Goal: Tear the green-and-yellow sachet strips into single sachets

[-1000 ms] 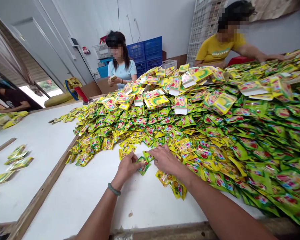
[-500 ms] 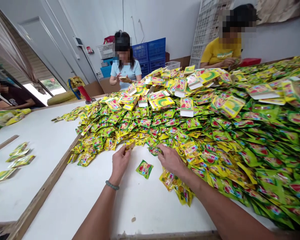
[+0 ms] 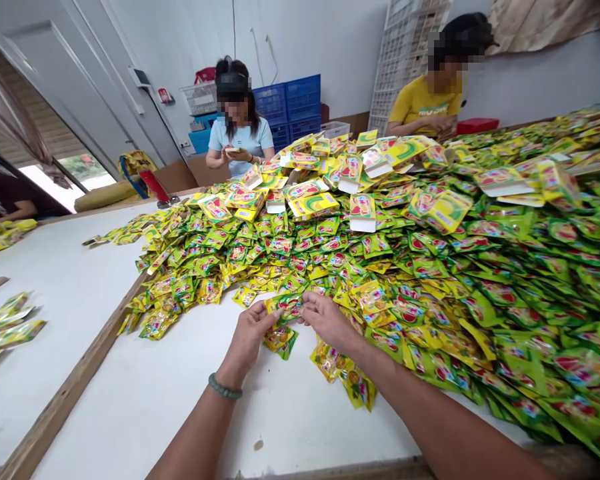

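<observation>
Two hands, my left hand point(image 3: 249, 340) and my right hand point(image 3: 327, 321), have come together and now pinch one green-and-yellow sachet point(image 3: 283, 307) between their fingers, just above the white surface point(image 3: 130, 400), with another sachet point(image 3: 280, 341) lying below.

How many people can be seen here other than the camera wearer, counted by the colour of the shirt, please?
Person in light blue shirt: 1
Person in yellow shirt: 1
Person in dark shirt: 1
Total: 3
</observation>
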A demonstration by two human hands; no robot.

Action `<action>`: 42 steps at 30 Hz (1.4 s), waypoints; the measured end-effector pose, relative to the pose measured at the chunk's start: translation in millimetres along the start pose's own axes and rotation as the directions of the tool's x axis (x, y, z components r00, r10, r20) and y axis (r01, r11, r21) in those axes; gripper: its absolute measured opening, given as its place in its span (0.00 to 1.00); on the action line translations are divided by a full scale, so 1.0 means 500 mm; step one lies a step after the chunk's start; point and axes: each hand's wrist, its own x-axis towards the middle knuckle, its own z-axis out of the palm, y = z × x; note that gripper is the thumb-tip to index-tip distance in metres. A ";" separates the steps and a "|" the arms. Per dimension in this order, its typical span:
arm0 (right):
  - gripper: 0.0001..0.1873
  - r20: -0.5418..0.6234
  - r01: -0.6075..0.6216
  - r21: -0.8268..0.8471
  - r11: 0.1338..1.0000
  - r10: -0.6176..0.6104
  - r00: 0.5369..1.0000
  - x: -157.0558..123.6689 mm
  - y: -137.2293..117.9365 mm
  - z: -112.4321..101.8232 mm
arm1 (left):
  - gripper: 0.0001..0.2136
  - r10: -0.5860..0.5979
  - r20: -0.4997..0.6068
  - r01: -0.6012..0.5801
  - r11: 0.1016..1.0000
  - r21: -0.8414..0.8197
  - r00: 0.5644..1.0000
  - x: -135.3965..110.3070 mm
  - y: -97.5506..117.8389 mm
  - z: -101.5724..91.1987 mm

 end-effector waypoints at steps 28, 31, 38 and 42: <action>0.08 0.058 0.176 -0.312 0.934 -0.166 0.984 -0.004 -0.001 -0.018 | 0.07 -0.139 0.087 0.133 0.989 0.071 0.986 -0.006 0.011 -0.016; 0.08 0.030 0.160 -0.319 0.934 -0.159 0.987 -0.006 0.001 -0.011 | 0.09 -0.090 0.056 0.090 0.996 0.006 0.994 -0.009 0.009 -0.013; 0.11 0.103 0.108 -0.146 0.983 -0.093 0.990 -0.007 0.006 -0.005 | 0.12 -0.100 0.119 0.080 0.984 0.156 0.988 -0.008 0.003 -0.008; 0.12 0.044 0.125 -0.086 0.988 -0.121 0.992 -0.002 0.005 -0.003 | 0.12 -0.090 0.100 0.079 0.991 0.104 0.991 -0.010 0.009 -0.005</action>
